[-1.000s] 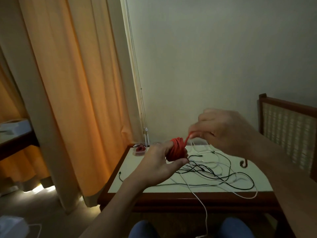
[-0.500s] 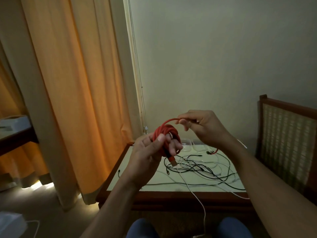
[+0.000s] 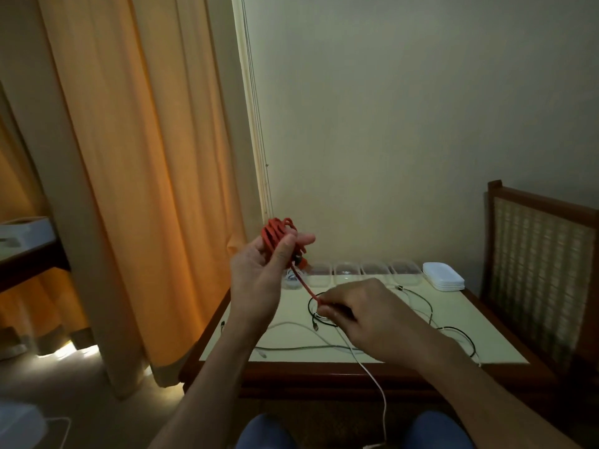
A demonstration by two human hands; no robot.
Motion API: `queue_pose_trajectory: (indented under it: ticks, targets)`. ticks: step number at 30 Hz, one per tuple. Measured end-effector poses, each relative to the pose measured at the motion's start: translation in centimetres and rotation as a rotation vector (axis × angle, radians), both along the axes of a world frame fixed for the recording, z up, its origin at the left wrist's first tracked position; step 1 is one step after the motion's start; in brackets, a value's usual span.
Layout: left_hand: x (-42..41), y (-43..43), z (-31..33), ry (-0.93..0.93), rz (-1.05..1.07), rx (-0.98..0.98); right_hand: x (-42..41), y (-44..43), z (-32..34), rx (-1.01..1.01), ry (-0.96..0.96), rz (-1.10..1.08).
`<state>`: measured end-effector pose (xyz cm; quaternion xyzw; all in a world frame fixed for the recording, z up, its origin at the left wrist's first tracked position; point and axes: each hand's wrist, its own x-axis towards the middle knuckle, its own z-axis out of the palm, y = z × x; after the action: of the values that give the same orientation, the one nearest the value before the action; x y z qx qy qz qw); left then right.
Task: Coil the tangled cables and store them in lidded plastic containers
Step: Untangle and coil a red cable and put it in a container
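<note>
Red cable (image 3: 278, 235) mostly coiled, gripped by the left hand (image 3: 259, 283) above the table (image 3: 486, 346), right hand (image 3: 363, 314) pinching its loose tail; black and white cables (image 3: 430, 309) lie tangled, clear containers (image 3: 348, 273) open, lids (image 3: 443, 277) stacked.

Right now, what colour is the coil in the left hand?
Orange-red; the cable coil shows best in head view.

Red cable (image 3: 278, 233), orange curtain (image 3: 136, 163), cream-topped table (image 3: 460, 322), white lids (image 3: 443, 280).
</note>
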<state>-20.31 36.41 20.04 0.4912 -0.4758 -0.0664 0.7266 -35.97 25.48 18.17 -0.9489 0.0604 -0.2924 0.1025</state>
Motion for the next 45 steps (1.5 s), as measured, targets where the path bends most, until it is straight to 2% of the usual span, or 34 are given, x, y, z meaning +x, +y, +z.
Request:
queue_pose_trajectory:
  ticks: [2, 4, 6, 8, 10, 12, 14, 17, 22, 28, 33, 40, 45]
  targets:
    - [1.0, 0.1, -1.1, -0.291, 0.075, 0.123, -1.1, 0.2, 0.4, -0.117, -0.040, -0.003]
    - [1.6, 0.5, -1.7, -0.445, 0.005, 0.299, -2.3, 0.1, 1.6, -0.262, -0.123, -0.003]
    - [1.6, 1.0, -2.0, -0.475, -0.168, 0.468, -3.1, -0.6, 2.8, -0.356, -0.214, -0.006]
    - [1.2, 1.4, -2.1, -0.455, -0.302, 0.509, -3.1, -1.5, 3.6, -0.315, -0.273, 0.019]
    - [0.7, 1.5, -1.9, -0.348, -0.393, 0.459, -2.7, -1.9, 3.3, -0.174, -0.322, 0.047]
    - [0.4, 1.4, -1.7, -0.243, -0.475, 0.413, -2.4, -2.1, 2.6, 0.052, -0.358, 0.031]
    - [0.2, 1.3, -1.6, -0.188, -0.548, 0.363, -2.2, -1.8, 1.6, 0.343, -0.305, 0.044]
    - [-0.4, 1.2, -1.6, -0.087, -0.668, 0.296, -1.8, -0.7, 0.4, 0.700, -0.230, 0.225]
    - [-1.1, 1.1, -1.4, 0.050, -0.759, 0.271, -2.2, 0.2, 0.1, 0.844, -0.236, 0.340]
    - [-1.0, 1.0, -1.1, 0.071, -0.710, 0.366, -1.8, -0.2, -0.3, 0.830, -0.237, 0.304]
    - [-1.1, 0.8, -1.1, -0.075, -0.477, 0.432, -1.6, -0.4, -0.9, 0.877, -0.204, 0.294]
    - [-3.3, 0.2, -1.5, -0.233, -0.234, 0.383, -1.5, -1.4, -1.3, 0.892, -0.279, 0.230]
    - [-3.6, 0.1, -1.6, -0.249, -0.159, 0.335, -2.0, -1.4, -0.6, 0.803, -0.314, 0.153]
